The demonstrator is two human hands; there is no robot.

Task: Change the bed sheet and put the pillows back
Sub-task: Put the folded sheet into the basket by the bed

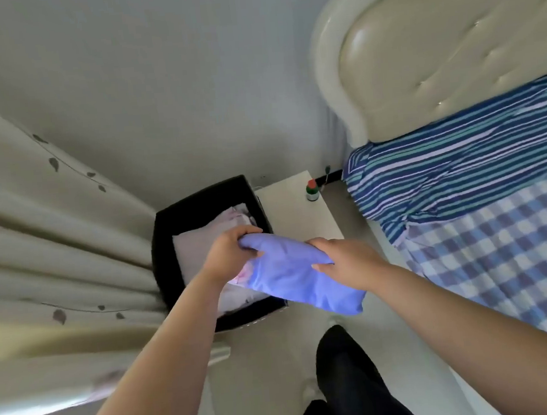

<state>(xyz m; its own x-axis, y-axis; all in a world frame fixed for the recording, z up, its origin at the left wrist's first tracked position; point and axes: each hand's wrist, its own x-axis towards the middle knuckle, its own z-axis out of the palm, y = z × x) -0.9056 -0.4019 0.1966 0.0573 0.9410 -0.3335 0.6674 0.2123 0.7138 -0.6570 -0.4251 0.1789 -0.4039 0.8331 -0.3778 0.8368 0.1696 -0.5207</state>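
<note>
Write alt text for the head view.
Both hands, left hand and right hand, grip a folded lilac cloth above a dark box of folded linens. To the right stands a bed with striped and checked sheets.

Left hand (233,254) and right hand (346,260) gripping a folded lilac cloth (295,278) — perhaps a sheet — above a dark bin (166,249).

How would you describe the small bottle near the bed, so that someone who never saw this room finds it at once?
Start at the cream padded headboard of the bed and look down to the white bedside table that stands between the bed and the black storage box. The small bottle stands upright near the table's far right corner. It is the only thing on the table, with a red cap and a green band.
</note>
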